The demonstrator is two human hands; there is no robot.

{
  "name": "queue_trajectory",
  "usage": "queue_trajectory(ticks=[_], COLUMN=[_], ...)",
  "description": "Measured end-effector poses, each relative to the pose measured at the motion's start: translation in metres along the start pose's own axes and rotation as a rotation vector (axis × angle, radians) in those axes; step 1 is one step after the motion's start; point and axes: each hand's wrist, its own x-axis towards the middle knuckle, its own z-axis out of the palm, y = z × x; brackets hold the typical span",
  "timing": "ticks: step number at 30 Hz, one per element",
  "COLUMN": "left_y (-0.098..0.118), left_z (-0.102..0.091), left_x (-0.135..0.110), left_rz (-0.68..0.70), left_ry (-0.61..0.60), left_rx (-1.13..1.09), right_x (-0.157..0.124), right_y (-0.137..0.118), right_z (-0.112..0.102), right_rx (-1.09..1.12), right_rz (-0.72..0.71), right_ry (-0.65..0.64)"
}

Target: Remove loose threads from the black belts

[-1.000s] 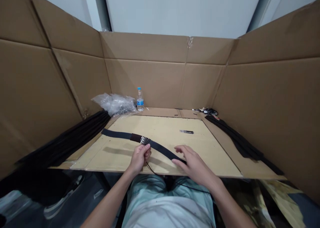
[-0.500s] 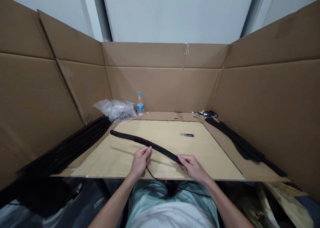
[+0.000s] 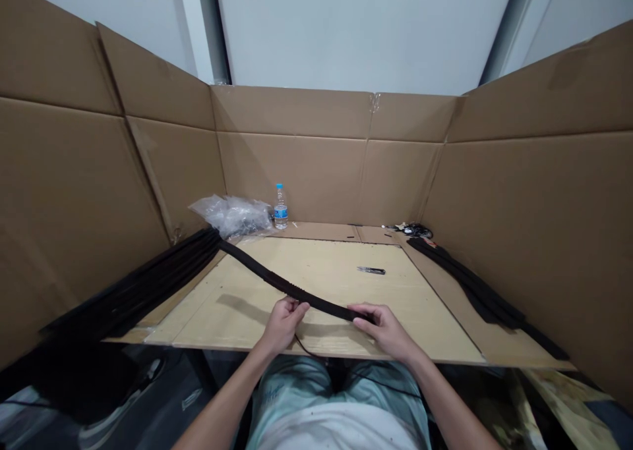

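Note:
A long black strap (image 3: 267, 275) runs from the back left of the wooden board (image 3: 321, 292) toward me, lifted off the surface. My left hand (image 3: 285, 319) pinches it near its middle, fingers closed. My right hand (image 3: 383, 328) grips the near end of the same strap, fingers curled round it. A thin black cord hangs from under my left hand toward my lap.
A pile of black straps (image 3: 148, 282) lies at the left, another pile (image 3: 475, 285) at the right. A small knife (image 3: 370, 270) rests mid-board. A water bottle (image 3: 280, 207) and a plastic bag (image 3: 232, 214) stand at the back. Cardboard walls (image 3: 534, 213) enclose the bench.
The strap turned onto its edge and its far end swung left toward the pile. My right hand went from open above the strap to closed on its near end.

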Motion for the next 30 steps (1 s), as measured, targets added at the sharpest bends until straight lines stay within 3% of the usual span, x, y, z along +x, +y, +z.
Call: queue_trajectory(ticks=[5, 10, 13, 17, 21, 24, 30], left_y=[-0.003, -0.001, -0.002, 0.002, 0.014, 0.018, 0.014], left_z=[0.002, 0.003, 0.001, -0.001, 0.001, 0.003, 0.001], left_x=[0.000, -0.003, -0.005, -0.007, -0.012, -0.014, -0.009], left_rz=[-0.011, -0.032, -0.024, 0.015, 0.073, 0.073, 0.034], left_ry=[-0.037, -0.159, -0.199, -0.226, -0.274, -0.241, -0.145], left_rx=[0.017, 0.055, 0.064, 0.050, 0.039, 0.011, 0.060], right_x=[-0.009, -0.021, -0.026, -0.030, -0.034, -0.036, -0.035], right_y=[-0.026, -0.041, -0.045, -0.049, -0.054, -0.057, -0.057], right_z=[-0.013, -0.023, -0.019, -0.005, 0.003, 0.005, 0.013], right_rx=[-0.033, -0.146, -0.172, -0.250, 0.005, 0.150, 0.035], right_rz=[0.022, 0.075, 0.139, 0.058, 0.032, 0.038, -0.014], right_ry=[-0.108, -0.107, -0.141, -0.184, -0.287, -0.306, -0.276])
